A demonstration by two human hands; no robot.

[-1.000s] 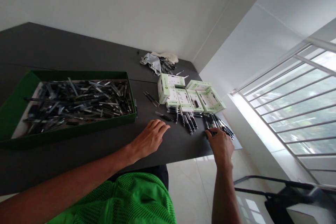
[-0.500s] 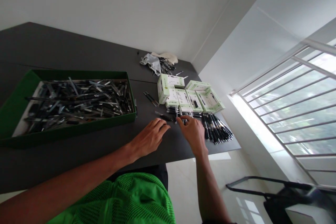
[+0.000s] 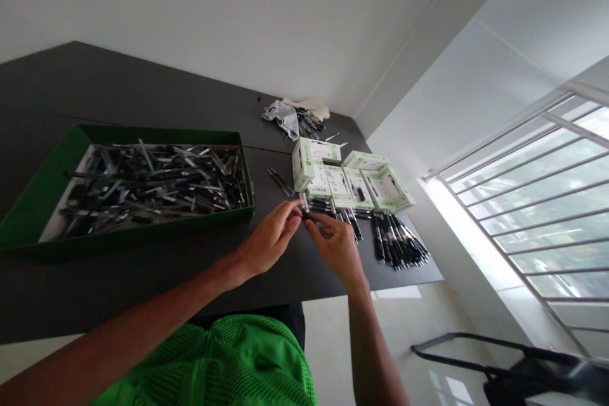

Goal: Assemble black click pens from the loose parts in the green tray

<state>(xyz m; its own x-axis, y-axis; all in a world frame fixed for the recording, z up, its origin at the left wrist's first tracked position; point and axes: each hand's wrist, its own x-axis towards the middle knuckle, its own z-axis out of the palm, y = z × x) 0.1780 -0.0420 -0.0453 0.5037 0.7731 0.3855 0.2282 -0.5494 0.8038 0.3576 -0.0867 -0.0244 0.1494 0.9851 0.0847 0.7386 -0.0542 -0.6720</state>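
Observation:
My left hand (image 3: pixel 270 236) and my right hand (image 3: pixel 335 250) meet over the table's front part. Between their fingertips is a pen (image 3: pixel 305 204), a pale, shiny length pointing up and a dark part lower down. Both hands are closed on it with thumb and fingers; their grip partly hides it. Just beyond my right hand lie several dark pens (image 3: pixel 353 223) against the light green boxes (image 3: pixel 336 181). Farther right, a fanned bundle of black pens (image 3: pixel 398 242) rests near the table's edge. Several thin pen pieces (image 3: pixel 280 181) lie behind my left hand.
To the left stands a green box (image 3: pixel 190 219) filled with loose pen parts (image 3: pixel 157 184). At the back, grey and cream cloths (image 3: pixel 283 117) lie beside more pens (image 3: pixel 308 122). A barred window (image 3: pixel 537 203) and a black-framed object (image 3: pixel 476 355) are on the right.
My hands, apart before, have come together. My right hand has moved left, away from the pens by the boxes, and my left fingers have closed on the pen. The view has shifted slightly.

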